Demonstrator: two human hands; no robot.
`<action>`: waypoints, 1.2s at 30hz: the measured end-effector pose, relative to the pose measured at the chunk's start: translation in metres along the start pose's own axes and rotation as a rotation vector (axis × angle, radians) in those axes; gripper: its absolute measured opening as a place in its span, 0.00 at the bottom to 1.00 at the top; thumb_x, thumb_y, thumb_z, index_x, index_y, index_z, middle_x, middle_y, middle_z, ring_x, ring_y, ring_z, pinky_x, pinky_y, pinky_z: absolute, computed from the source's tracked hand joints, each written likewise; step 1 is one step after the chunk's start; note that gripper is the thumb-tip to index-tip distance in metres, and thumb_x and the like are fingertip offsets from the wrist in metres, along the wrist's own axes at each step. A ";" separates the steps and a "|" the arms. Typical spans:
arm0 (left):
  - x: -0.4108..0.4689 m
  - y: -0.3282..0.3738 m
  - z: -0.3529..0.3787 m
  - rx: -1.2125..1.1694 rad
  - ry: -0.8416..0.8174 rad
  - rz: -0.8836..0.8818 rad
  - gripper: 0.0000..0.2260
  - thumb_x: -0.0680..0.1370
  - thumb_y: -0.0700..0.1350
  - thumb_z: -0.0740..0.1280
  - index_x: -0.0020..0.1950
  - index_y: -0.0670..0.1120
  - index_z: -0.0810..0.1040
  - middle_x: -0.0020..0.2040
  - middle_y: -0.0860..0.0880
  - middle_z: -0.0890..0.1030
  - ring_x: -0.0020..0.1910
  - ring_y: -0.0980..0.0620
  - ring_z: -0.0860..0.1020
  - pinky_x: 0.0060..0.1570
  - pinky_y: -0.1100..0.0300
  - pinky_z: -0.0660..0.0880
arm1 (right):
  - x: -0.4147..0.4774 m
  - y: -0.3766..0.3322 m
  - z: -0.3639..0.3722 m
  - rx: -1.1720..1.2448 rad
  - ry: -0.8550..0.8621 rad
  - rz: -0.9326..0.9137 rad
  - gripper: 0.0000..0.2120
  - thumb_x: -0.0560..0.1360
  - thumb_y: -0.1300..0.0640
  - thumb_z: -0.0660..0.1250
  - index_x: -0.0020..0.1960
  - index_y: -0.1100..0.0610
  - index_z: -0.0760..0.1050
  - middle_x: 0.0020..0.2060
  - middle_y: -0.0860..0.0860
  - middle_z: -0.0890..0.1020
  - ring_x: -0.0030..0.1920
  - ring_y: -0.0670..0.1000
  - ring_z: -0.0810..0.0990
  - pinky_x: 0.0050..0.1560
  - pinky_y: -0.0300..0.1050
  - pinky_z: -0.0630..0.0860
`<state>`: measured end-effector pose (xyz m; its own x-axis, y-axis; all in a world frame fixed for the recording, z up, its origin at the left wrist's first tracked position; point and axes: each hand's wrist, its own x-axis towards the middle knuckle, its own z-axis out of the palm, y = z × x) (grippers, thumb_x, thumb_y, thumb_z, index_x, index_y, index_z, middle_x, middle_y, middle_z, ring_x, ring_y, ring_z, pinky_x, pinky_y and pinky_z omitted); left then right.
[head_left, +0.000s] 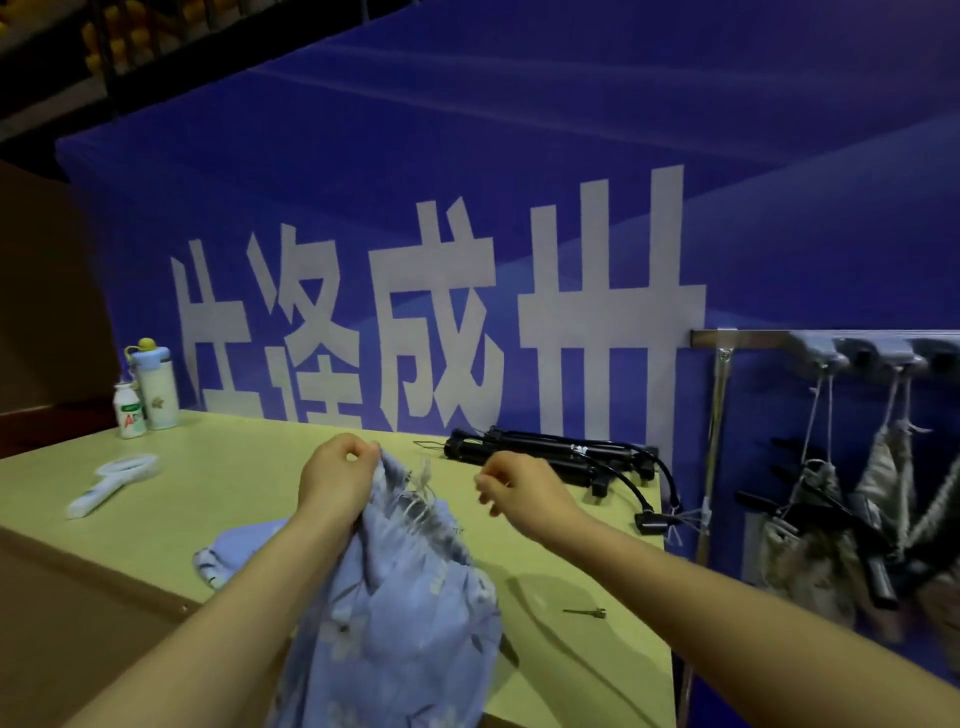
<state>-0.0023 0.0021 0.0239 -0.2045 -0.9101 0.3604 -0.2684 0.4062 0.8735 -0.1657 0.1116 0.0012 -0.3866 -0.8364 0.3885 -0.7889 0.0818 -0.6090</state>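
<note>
Threading cord (423, 480) through blue cloth bag (395, 597), table (571, 665) front edge: left hand (335, 480) pinches gathered hem (388, 470); right hand (524, 491) fingers curled, hold unclear. Advice: keep hem bunched, draw cord evenly.

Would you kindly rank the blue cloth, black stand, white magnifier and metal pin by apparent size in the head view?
Largest to smallest:
1. cloth, though nearness to the camera flatters it
2. stand
3. magnifier
4. pin

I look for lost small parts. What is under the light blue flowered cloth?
Only the pale yellow-green table shows around the cloth, whose top the left hand pinches up. Anything beneath its folds is covered.
</note>
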 end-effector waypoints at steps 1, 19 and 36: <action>0.005 -0.002 0.010 -0.003 -0.005 -0.007 0.15 0.79 0.46 0.62 0.32 0.45 0.69 0.29 0.45 0.72 0.31 0.46 0.68 0.34 0.58 0.65 | 0.007 0.017 -0.002 -0.035 0.031 0.055 0.10 0.78 0.53 0.61 0.49 0.59 0.77 0.45 0.54 0.84 0.46 0.55 0.83 0.49 0.51 0.79; 0.060 -0.066 0.111 -0.037 -0.093 -0.150 0.17 0.79 0.44 0.62 0.31 0.44 0.66 0.28 0.45 0.69 0.30 0.46 0.66 0.38 0.57 0.65 | 0.125 0.169 0.018 -0.634 -0.045 0.174 0.28 0.79 0.56 0.60 0.76 0.55 0.55 0.74 0.53 0.64 0.74 0.54 0.62 0.72 0.54 0.60; 0.070 -0.092 0.122 -0.069 -0.077 -0.223 0.17 0.78 0.43 0.64 0.31 0.44 0.66 0.28 0.44 0.68 0.33 0.45 0.67 0.40 0.56 0.65 | 0.136 0.170 0.023 -0.649 -0.091 0.282 0.25 0.73 0.46 0.68 0.63 0.58 0.66 0.46 0.54 0.77 0.49 0.55 0.78 0.49 0.48 0.77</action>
<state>-0.1064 -0.0885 -0.0708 -0.2195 -0.9666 0.1325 -0.2501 0.1871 0.9500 -0.3413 -0.0008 -0.0659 -0.5989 -0.7754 0.2003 -0.8007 0.5843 -0.1320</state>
